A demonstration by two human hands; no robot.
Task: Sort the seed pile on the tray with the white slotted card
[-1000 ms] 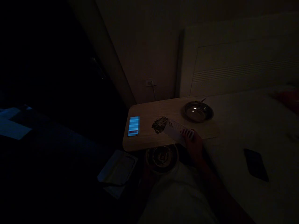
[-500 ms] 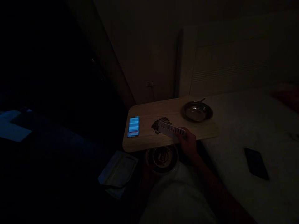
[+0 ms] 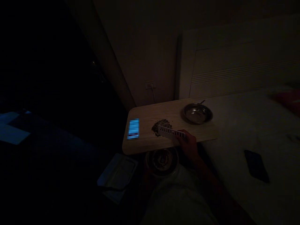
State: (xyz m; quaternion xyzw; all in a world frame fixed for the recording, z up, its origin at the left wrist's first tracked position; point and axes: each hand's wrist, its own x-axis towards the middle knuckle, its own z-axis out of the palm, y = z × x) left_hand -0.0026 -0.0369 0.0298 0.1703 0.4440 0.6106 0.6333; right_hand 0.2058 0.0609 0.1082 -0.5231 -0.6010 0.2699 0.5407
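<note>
On the tabletop (image 3: 145,143), a phone (image 3: 133,128) lies left, a heap of bits (image 3: 163,122) mid-way, and a bowl (image 3: 198,113) back right. A 2nd bowl (image 3: 172,160) is before its front edge. A flat device (image 3: 256,166) lies right, on the bed (image 3: 228,118); a wall socket (image 3: 149,84) is behind.

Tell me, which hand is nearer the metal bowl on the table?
Right. The right hand, gripping a slotted strip, is on the near side of the bowl. The left hand, dimly seen, is farther off and left, beside a round container.
</note>
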